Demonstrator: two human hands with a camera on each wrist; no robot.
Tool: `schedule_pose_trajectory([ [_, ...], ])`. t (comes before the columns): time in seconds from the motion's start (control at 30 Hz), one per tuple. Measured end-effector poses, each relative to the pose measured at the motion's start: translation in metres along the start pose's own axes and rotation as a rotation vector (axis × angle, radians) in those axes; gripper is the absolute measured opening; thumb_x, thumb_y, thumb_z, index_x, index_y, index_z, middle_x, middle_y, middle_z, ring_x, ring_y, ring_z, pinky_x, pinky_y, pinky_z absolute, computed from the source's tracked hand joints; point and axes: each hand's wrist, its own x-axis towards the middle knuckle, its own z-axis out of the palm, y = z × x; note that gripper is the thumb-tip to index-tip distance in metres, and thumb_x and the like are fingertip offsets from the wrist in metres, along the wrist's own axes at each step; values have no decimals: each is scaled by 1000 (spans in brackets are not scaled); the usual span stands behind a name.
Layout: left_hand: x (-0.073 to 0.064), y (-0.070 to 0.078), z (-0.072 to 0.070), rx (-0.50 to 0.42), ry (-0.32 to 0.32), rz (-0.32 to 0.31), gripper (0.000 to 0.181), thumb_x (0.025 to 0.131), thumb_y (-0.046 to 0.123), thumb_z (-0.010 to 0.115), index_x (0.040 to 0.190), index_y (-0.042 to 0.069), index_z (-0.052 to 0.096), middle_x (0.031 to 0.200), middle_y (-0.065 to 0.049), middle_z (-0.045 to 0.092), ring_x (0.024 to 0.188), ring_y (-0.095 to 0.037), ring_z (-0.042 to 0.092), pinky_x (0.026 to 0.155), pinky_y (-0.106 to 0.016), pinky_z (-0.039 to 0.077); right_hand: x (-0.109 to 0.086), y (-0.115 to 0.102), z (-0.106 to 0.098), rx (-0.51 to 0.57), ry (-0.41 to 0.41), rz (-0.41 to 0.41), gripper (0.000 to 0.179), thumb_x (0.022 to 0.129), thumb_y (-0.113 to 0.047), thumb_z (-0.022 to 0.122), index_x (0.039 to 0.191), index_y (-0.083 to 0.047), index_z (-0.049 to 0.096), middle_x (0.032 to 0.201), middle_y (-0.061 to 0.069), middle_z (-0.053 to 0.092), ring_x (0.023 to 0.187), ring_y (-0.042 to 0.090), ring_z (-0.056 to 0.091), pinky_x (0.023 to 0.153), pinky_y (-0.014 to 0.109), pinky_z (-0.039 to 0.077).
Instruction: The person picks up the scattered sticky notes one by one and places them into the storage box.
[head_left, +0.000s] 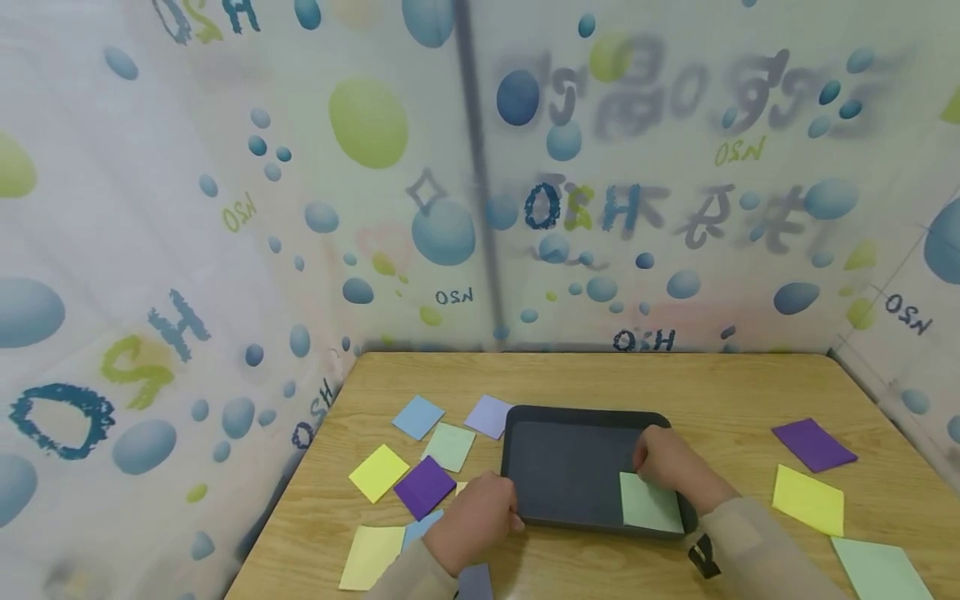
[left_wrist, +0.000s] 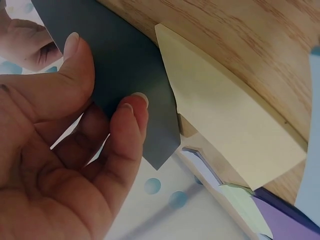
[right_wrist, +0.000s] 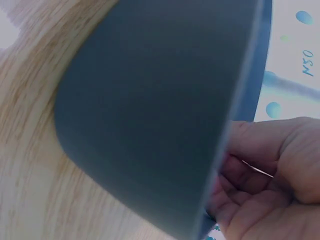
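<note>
Pale green square [head_left: 651, 506] is in the near right corner of the dark tray [head_left: 566, 467]. From my end I see the right hand [head_left: 672, 464] pinching its far edge between bent fingers. The left hand [head_left: 478, 512] has its fingers bent at the tray's near left corner; I can't tell whether they grip it. Farther right on the wooden table [head_left: 600, 379], I see a purple sheet [head_left: 815, 444] and a yellow sheet [head_left: 810, 500].
</note>
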Motion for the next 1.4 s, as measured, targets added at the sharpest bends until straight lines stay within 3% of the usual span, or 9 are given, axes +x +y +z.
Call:
schedule_pose_trajectory([
  [0.37, -1, 2, -2, 1, 4, 2, 17, 83, 21, 83, 69, 14, 76, 65, 6, 67, 57, -1, 53, 53, -18, 44, -12, 2, -13, 118, 63, 6, 3, 87, -4, 74, 86, -1, 74, 81, 5, 69, 71, 17, 59, 61, 32, 50],
  [0.77, -1, 2, -1, -22, 15, 11, 17, 83, 19, 82, 68, 14, 75, 65, 6, 66, 57, -1, 54, 53, -18, 43, -31, 10, -19, 82, 138, 15, 6, 88, -7, 74, 90, -2, 72, 84, 5, 68, 77, 17, 61, 67, 35, 54],
  [1.4, -1, 2, 1, 2, 17, -4, 17, 82, 19, 83, 67, 14, 76, 64, 6, 66, 58, -2, 53, 53, -19, 43, -49, 23, -20, 124, 162, 50, 15, 90, -14, 74, 97, -1, 73, 88, 4, 71, 81, 17, 64, 71, 37, 56],
])
